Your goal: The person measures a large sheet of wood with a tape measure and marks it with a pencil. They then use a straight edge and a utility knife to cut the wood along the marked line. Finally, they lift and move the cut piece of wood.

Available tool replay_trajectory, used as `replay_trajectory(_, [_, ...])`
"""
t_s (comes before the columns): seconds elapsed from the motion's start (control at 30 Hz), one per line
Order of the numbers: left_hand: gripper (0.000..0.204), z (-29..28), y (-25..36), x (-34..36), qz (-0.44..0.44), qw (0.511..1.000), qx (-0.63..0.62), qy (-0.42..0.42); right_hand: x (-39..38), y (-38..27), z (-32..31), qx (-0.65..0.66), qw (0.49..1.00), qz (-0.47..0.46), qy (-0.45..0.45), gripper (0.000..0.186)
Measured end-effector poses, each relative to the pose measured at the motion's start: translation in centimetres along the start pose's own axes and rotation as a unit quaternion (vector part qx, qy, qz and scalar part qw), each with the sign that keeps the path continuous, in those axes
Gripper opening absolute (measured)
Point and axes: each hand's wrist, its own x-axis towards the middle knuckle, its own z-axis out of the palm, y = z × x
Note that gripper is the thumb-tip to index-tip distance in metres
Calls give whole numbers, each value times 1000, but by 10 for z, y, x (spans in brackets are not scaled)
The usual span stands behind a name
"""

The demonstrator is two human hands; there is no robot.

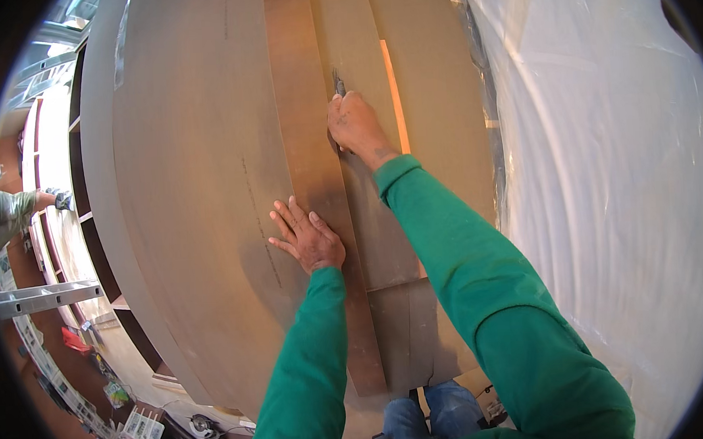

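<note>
A long brown strip lies lengthwise over a large tan sheet in front of me. My left hand presses flat with spread fingers, partly on the strip's left edge and partly on the sheet. Farther away, beside the strip's right edge, my right hand is closed around a dark, slim tool that looks like a utility knife. Its far end points away from me and rests near the sheet; my fist hides most of its handle. A narrow orange strip shows just right of that hand.
Translucent plastic sheeting hangs or lies along the right side. At the left are open shelf compartments, a metal ladder and another person's gloved hand. Tools and boxes sit at the lower left.
</note>
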Motion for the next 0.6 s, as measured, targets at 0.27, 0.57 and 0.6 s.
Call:
replay_trajectory(0.27, [57,-2,-4,0,-7,1000,15,-2,24,-14,14,15,998,7,-62,49])
replay_trajectory(0.57, [56,-2,-6,-2,-2,1000,7,2,32,-14,7,-137,977,-109,-121,25])
replay_trajectory(0.6, [56,-4,-5,-1,-5,1000,7,-3,37,-18,7,-170,969,-147,-107,18])
